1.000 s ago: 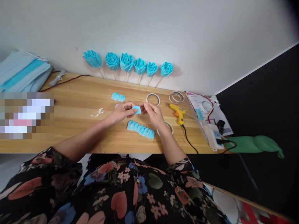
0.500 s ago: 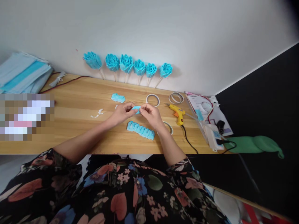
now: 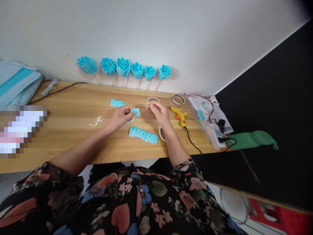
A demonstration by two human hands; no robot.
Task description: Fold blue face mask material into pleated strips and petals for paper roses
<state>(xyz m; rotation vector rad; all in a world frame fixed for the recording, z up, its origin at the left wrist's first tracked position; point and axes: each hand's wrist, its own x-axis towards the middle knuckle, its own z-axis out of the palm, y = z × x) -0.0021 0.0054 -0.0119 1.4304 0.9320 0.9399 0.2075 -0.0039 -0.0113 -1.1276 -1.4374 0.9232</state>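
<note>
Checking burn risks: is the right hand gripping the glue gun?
No, the yellow glue gun lies on the table, not in the right hand.

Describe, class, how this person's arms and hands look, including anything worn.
The left hand and right hand wear no gloves, and the forearms are uncovered. Loose black sleeves, ending near the elbows, carry a print of flowers and leaves, with coral and pink among its colours.
</note>
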